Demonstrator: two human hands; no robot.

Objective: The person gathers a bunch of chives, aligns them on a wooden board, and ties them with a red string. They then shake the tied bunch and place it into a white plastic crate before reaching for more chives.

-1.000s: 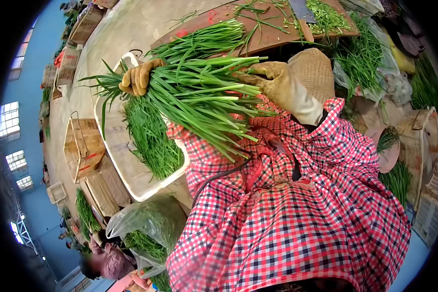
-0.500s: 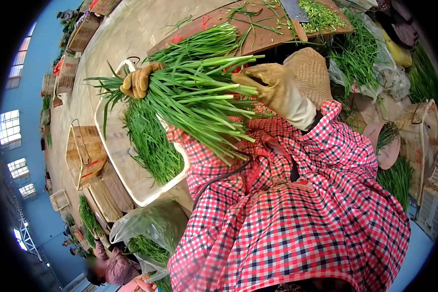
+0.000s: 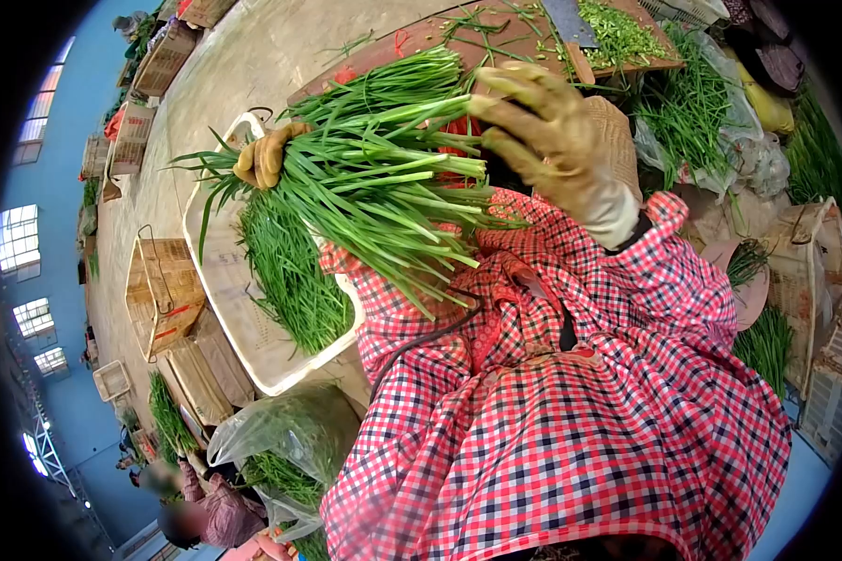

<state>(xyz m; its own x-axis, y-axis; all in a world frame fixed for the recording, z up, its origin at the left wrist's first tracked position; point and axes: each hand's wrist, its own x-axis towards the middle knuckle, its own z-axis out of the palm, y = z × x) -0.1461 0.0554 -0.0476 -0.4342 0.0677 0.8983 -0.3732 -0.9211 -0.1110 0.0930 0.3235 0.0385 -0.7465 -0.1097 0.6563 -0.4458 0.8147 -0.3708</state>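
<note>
Head cam: chive bunch (image 3: 374, 187) upper middle
left hand (image 3: 262, 155): gloved, fist clamped round the bunch
right hand (image 3: 557, 140): fingers spread wide, gripping nothing

Our right hand (image 3: 554, 140), spread, hovers over chive bundle (image 3: 384, 187); narrow gap between. Chopping board (image 3: 421, 39) with cleaver (image 3: 569, 21) just behind bundle, blocks forward reach. White tray (image 3: 225, 280) fills left; crate (image 3: 164, 285) beside it. Heaped greens (image 3: 692, 103) crowd right. We see bare floor (image 3: 243, 56) left of board: open passage.
</note>
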